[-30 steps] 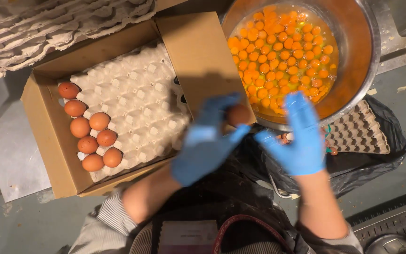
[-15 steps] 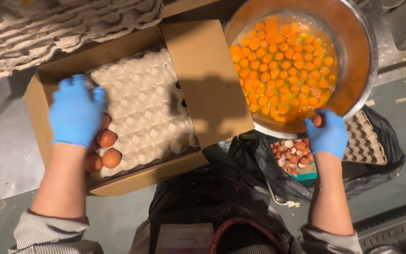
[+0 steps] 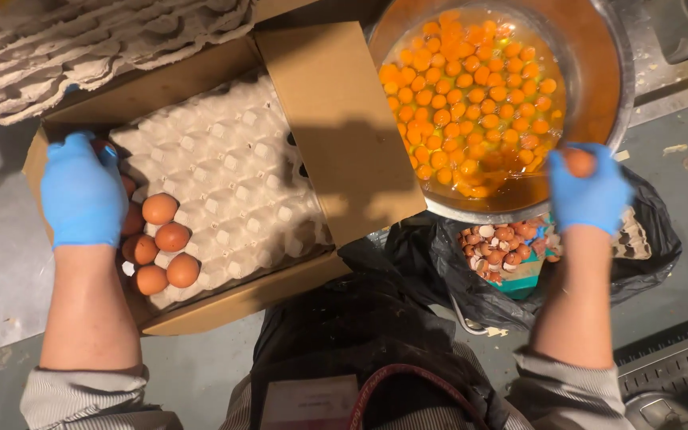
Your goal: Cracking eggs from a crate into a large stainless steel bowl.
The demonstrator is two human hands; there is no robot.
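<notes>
My left hand (image 3: 83, 189), in a blue glove, lies over the brown eggs (image 3: 165, 239) at the left edge of the egg tray (image 3: 232, 183) inside a cardboard box (image 3: 336, 119). Its fingers curl over an egg that is mostly hidden. My right hand (image 3: 591, 191), also in a blue glove, holds a brown egg (image 3: 579, 162) at the near rim of a metal bowl (image 3: 599, 72). The bowl holds several orange yolks (image 3: 471, 95) in liquid.
A black bag (image 3: 646, 247) under the bowl holds broken eggshells (image 3: 499, 243) and an egg carton. Stacked grey egg trays (image 3: 81, 40) lie at the top left. A metal edge (image 3: 670, 374) shows at the bottom right.
A second ago both hands were together near the bowl. My left hand moved left to the eggs in the box. My right hand stayed at the bowl's rim with an egg.
</notes>
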